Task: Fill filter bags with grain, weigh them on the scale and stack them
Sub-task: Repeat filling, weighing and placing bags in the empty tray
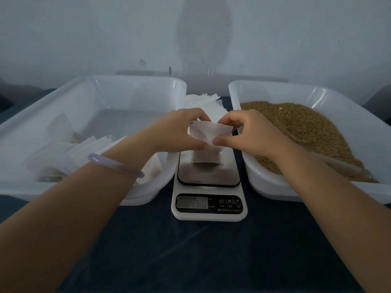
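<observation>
The small white paper filter bag (pixel 206 154), grain in its lower half, stands upright on the white digital kitchen scale (pixel 209 215). The left hand (pixel 179 130) and right hand (pixel 246 132) each pinch its top edge. The translucent white plastic tub (pixel 135 78) of filled bags lies at nine o'clock, nearer the left hand.

1. The digits "280" are shown faintly on the grey display (pixel 192 202) at the front of the scale (pixel 209 216); whether a decimal point stands among them cannot be told.
2. A power symbol (pixel 221 201) is printed on the first round button to the right of the display.
3. The letter "M" (pixel 229 201) is marked on the middle button.
4. The letter "T" (pixel 237 201) is marked on the last button.
5. The small print (pixel 229 210) under the buttons is too fine to be read.
</observation>
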The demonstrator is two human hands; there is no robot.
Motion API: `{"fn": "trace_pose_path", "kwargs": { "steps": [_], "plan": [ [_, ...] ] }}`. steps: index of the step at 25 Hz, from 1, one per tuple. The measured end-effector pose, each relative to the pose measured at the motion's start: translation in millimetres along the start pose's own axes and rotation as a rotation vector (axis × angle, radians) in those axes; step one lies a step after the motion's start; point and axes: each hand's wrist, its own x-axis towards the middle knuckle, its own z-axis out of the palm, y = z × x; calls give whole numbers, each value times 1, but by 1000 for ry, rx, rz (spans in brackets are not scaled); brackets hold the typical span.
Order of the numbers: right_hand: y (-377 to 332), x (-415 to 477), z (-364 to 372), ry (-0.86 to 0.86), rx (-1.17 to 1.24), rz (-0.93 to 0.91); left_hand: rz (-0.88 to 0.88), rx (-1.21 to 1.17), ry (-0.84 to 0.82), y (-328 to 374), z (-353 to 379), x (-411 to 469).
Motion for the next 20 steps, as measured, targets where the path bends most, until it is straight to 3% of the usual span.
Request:
{"fn": "trace_pose_path", "kwargs": {
  "steps": [11, 14, 17, 20],
  "plan": [
    [-1, 0, 0, -15, -41, -54, 8, 17, 9, 3, 1, 0],
    [-4, -3, 1, 59, 2, -88, 8, 3, 45, 8, -3, -2],
    [-7, -5, -2, 209, 58, -98, -21, -200, 243, 9, -20, -4],
    [-8, -7, -3, 216, 63, -64, -133, -576, 442, 6, -48, -10]
  ]
}}
